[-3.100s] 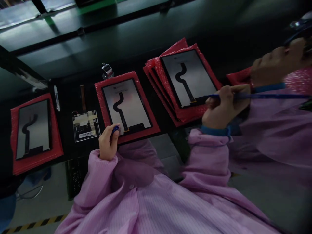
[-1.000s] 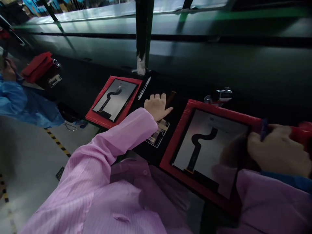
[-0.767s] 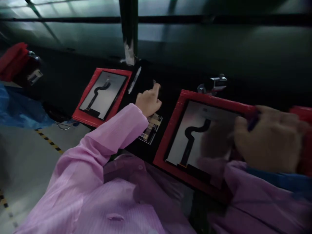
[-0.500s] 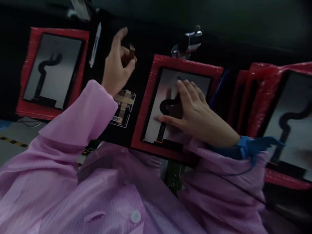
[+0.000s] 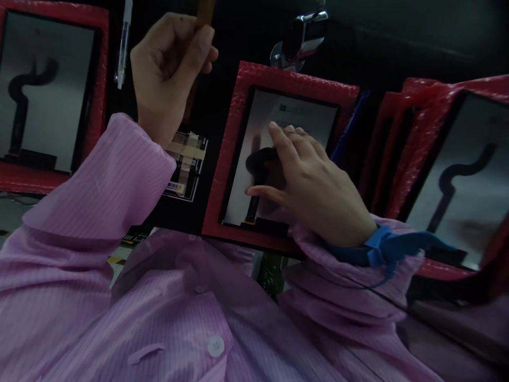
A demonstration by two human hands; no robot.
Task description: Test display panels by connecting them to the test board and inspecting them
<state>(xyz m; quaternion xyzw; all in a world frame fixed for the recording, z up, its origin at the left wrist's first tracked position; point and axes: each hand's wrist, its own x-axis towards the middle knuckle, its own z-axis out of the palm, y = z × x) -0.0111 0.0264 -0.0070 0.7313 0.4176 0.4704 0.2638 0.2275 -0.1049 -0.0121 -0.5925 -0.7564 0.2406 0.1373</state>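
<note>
My left hand [image 5: 170, 69] is raised at the upper middle, its thumb and fingers pinching a strip of amber tape [image 5: 205, 11] that runs up past the frame's top edge. Spread over the middle display panel [image 5: 238, 199] is my right hand [image 5: 310, 175], thumb stretched out and fingertips seeming to touch its back. That panel has a pale back, a dark frame and a black curved flex cable [image 5: 257, 161], partly covered by my right hand. Beneath the panel lies a red bubble-wrap pad [image 5: 217, 209].
A similar panel [image 5: 67, 101] on red wrap lies at left, another panel [image 5: 457, 207] on stacked red wrap at right. A pen [image 5: 124, 50] lies at the upper left. A shiny tape dispenser-like object [image 5: 306, 37] stands behind. A labelled, taped dark piece [image 5: 186, 164] lies below my left wrist.
My left hand has moved up and left, and its fingers have closed more on the amber tape. My right hand stays spread on the panel. The whole view has shifted somewhat.
</note>
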